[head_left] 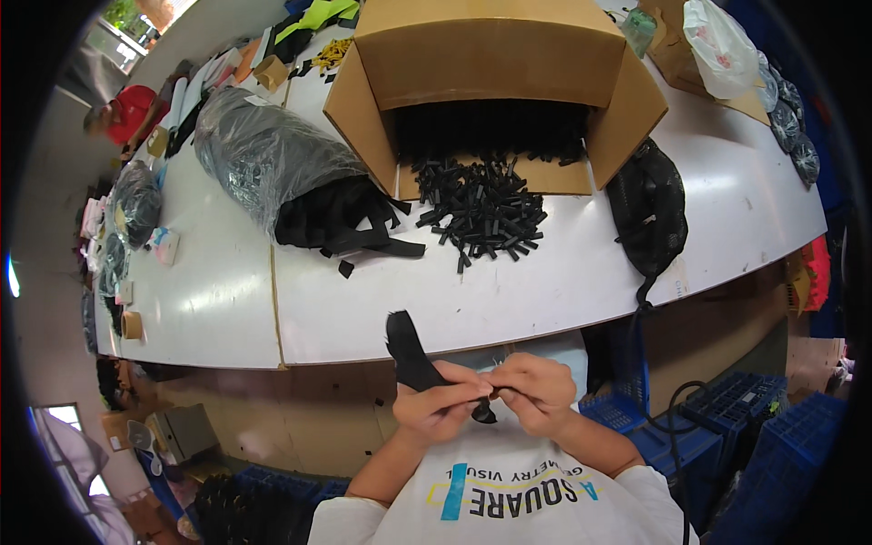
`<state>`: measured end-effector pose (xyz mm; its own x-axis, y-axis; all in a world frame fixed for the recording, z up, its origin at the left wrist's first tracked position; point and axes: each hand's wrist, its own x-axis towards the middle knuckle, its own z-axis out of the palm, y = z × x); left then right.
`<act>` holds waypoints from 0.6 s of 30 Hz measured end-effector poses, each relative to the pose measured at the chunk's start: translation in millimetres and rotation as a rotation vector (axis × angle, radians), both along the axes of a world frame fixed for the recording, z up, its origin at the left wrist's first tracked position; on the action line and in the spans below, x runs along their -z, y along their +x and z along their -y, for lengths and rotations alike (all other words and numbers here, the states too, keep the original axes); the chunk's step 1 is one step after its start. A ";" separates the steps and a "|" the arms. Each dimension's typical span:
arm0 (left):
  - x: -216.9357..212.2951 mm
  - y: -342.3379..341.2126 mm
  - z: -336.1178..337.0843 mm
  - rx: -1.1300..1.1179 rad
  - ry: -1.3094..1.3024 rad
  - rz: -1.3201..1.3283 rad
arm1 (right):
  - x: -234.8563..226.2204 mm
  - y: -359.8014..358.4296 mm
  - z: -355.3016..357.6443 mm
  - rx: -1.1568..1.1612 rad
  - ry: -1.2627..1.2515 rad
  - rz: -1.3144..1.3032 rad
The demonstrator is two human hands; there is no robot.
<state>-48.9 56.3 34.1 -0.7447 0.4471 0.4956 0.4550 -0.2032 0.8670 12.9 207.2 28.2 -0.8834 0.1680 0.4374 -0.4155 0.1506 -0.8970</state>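
Note:
Close in front of my chest, just off the table's near edge, both hands meet at the fingertips. My left hand (431, 406) is closed on a black fabric strip (411, 356), whose frayed end sticks up past the fingers. Thumb and fingers of my right hand (540, 389) pinch a dark bit at the strip's other side; whether it is the strip itself or a separate small piece is hidden by the fingers. A short black end (484, 414) hangs below, between the hands.
An open cardboard box (490, 68) lies on the white table (363, 313), small black pieces (481, 213) spilling from it. Left of it is a plastic bag (263, 145) of black strips (331, 216); right, a black mesh bag (649, 209). Blue crates (672, 445) stand below. Someone in red (136, 113) is far left.

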 end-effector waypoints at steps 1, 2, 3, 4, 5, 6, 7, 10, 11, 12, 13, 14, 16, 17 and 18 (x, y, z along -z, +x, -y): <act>-0.8 0.4 1.1 -0.027 -0.008 0.011 | 0.1 1.0 0.6 0.027 0.054 -0.042; -2.6 -0.1 3.3 -0.057 -0.020 0.019 | 0.6 2.3 1.8 0.066 0.081 -0.064; -4.9 -1.1 1.5 -0.070 -0.034 -0.001 | 1.2 4.4 2.2 0.105 0.108 -0.087; -3.5 -1.1 0.5 -0.067 -0.032 -0.012 | 1.4 5.9 3.1 0.145 0.135 -0.109; -0.9 -1.4 -0.5 -0.060 -0.029 -0.025 | 0.8 5.9 4.4 0.150 0.126 -0.127; 0.5 -1.1 -0.5 -0.053 -0.026 -0.038 | -0.4 5.2 5.5 0.156 0.117 -0.146; 0.5 -0.4 0.6 -0.055 -0.018 -0.032 | -1.8 4.5 6.4 0.163 0.108 -0.164; -0.2 -0.1 0.4 -0.054 -0.023 -0.058 | -6.0 4.2 1.7 0.110 0.213 -0.179; -0.6 0.1 0.4 -0.041 -0.035 -0.061 | -8.0 5.0 1.1 0.116 0.250 -0.175; -1.3 0.3 0.3 -0.027 -0.047 -0.065 | -10.2 6.0 0.5 0.122 0.288 -0.171; -1.8 0.5 0.1 -0.012 -0.059 -0.068 | -11.8 7.2 0.1 0.128 0.326 -0.167; -2.4 0.2 0.1 -0.005 -0.070 -0.082 | -12.7 8.2 -0.5 0.127 0.341 -0.162; -3.1 -0.7 1.2 0.013 -0.090 -0.110 | -14.0 10.3 -1.4 0.126 0.373 -0.150; -1.9 -0.6 1.7 0.024 -0.093 -0.111 | -15.0 11.1 -1.6 0.123 0.368 -0.140; 0.2 -0.3 2.4 0.036 -0.097 -0.111 | -16.1 11.6 -1.4 0.119 0.363 -0.129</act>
<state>-49.2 53.9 33.9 -0.6703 0.5223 0.5271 0.5431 -0.1388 0.8281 24.5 208.6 44.3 -0.8011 0.0803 0.5932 -0.4817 0.5018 -0.7184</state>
